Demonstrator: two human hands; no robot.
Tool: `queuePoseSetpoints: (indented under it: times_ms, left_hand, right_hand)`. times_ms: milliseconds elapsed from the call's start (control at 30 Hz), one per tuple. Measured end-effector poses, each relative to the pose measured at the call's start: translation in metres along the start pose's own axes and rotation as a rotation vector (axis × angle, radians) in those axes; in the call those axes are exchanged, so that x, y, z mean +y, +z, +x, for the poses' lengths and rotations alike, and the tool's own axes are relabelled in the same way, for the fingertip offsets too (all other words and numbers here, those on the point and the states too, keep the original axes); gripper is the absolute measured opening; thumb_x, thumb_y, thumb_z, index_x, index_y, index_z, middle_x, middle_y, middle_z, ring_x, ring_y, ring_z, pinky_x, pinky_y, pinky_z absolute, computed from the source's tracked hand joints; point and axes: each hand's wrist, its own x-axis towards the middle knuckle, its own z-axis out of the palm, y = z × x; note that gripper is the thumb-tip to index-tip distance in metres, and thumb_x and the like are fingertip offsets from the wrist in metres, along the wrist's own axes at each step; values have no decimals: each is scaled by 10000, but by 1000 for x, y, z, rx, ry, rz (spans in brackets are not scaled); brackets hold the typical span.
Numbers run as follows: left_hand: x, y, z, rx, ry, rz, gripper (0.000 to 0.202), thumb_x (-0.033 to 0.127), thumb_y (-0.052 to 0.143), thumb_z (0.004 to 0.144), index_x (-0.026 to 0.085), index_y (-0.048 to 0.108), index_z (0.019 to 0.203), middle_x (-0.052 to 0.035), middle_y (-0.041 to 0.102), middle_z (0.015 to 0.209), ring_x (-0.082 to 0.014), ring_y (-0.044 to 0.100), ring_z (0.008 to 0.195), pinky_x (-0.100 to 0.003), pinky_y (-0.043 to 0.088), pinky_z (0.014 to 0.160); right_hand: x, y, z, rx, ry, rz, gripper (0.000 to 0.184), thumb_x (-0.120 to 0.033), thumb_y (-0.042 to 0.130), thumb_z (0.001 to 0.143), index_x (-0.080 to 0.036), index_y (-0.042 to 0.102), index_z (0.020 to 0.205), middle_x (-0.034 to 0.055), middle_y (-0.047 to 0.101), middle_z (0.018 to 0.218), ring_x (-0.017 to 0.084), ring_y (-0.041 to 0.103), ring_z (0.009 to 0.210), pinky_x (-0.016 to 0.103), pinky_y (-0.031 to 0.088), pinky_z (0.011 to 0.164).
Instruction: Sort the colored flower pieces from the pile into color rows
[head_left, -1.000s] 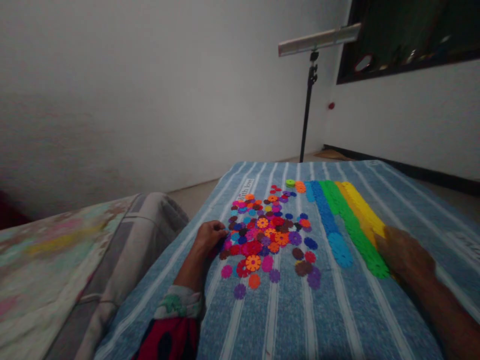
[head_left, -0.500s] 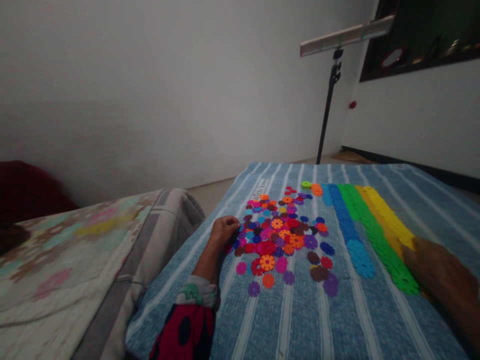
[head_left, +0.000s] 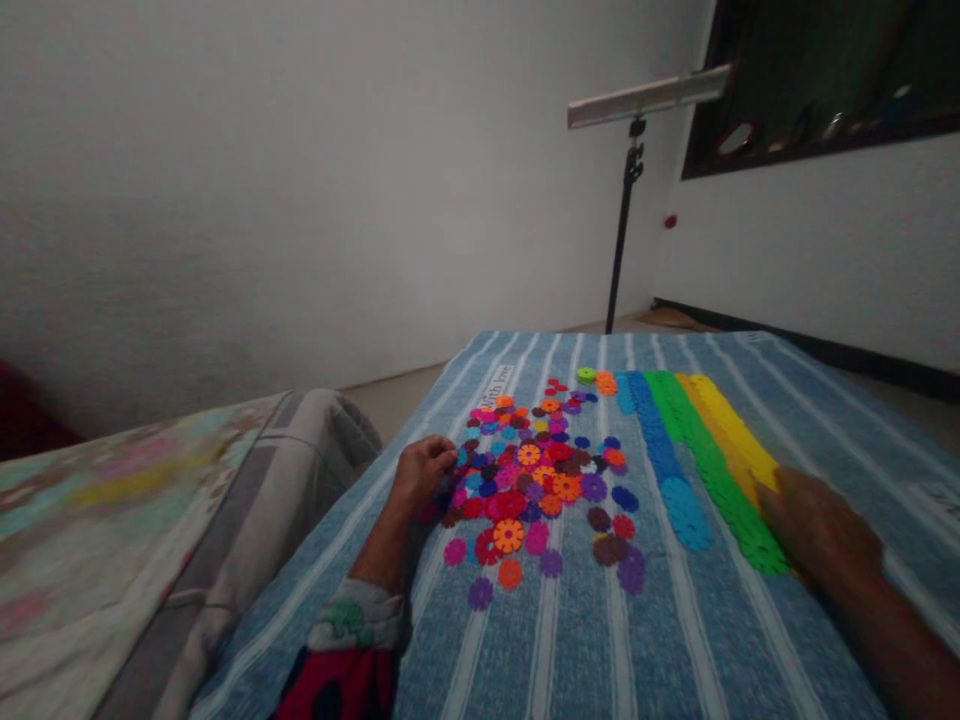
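Note:
On the left side of a mixed pile of notched plastic discs (head_left: 529,455), my left hand (head_left: 424,472) rests with its fingers curled together at the pile's edge. Whatever is between its fingertips is hidden. My right hand (head_left: 821,520) lies over the near end of a yellow disc row (head_left: 731,420) and looks blurred, so its grip cannot be made out. Left of the yellow row run an orange-yellow row (head_left: 712,422), a green disc row (head_left: 705,465) and a blue disc row (head_left: 660,440). Larger light-blue discs (head_left: 685,512) form the blue row's near end.
A blue striped cloth (head_left: 570,660) covers the table. Small green (head_left: 586,375) and orange stacks (head_left: 606,383) sit at the far end. Left stands a bed-like surface with a patterned cover (head_left: 135,510). A lamp stand (head_left: 621,235) rises behind the table.
The camera view has turned a little to the right, so everything sits further left. My left hand stays at the pile's edge; my right hand remains over the yellow row's near end.

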Motion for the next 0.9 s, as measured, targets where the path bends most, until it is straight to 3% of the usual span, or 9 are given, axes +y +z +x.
queuePoseSetpoints:
  times_ms: [133, 233, 367, 533, 667, 767, 900]
  left_hand:
    - [19, 21, 6, -109, -4, -73, 235, 362, 701, 566, 166, 605, 654, 26, 593, 533, -136, 549, 498, -256, 435, 514]
    - [33, 50, 19, -202, 66, -50, 196, 324, 698, 576, 165, 620, 658, 25, 606, 565, -134, 561, 524, -254, 449, 537]
    - [47, 110, 44, -287, 184, 39, 87, 219, 620, 642, 166, 657, 700, 18, 635, 606, -140, 592, 575, -258, 490, 595]
    - [62, 197, 68, -330, 327, 260, 212, 86, 585, 694, 145, 732, 834, -36, 709, 728, -174, 666, 687, -305, 535, 716]
    - [75, 251, 79, -346, 368, 316, 281, 39, 579, 698, 145, 762, 883, -93, 746, 842, -223, 691, 885, -345, 527, 851]
    - [81, 276, 86, -343, 376, 375, 328, 22, 565, 710, 143, 771, 935, -128, 759, 946, -250, 683, 985, -373, 493, 938]
    - [82, 293, 90, -362, 385, 443, 363, -1, 536, 736, 116, 773, 986, -169, 751, 1043, -259, 679, 1032, -363, 466, 977]
  right_hand:
    - [-11, -7, -1, -40, 11, -56, 347, -386, 319, 961, -175, 593, 996, 140, 653, 1065, 279, 645, 966, 370, 475, 713]
    - [-15, -7, -1, -26, 19, -55, 311, -367, 350, 960, -172, 589, 1001, 129, 654, 1058, 275, 637, 977, 364, 473, 732]
    - [-16, -6, -1, -9, 13, -49, 302, -348, 375, 960, -163, 594, 1054, 135, 660, 1055, 275, 637, 973, 364, 472, 743]
    - [-21, -11, -2, -3, 13, -50, 324, -346, 352, 977, -155, 592, 1082, 140, 656, 1061, 267, 641, 983, 361, 473, 768]
    - [-24, -12, -3, 5, 23, -58, 309, -337, 367, 979, -165, 588, 1108, 136, 656, 1077, 258, 637, 1010, 347, 469, 783]
    - [-24, -11, -2, 1, 26, -52, 302, -335, 377, 978, -170, 576, 1135, 131, 653, 1095, 263, 629, 1033, 348, 468, 778]
    - [-24, -11, -1, -8, 36, -71, 281, -340, 391, 972, -173, 575, 1103, 127, 652, 1068, 269, 632, 1017, 352, 466, 767]
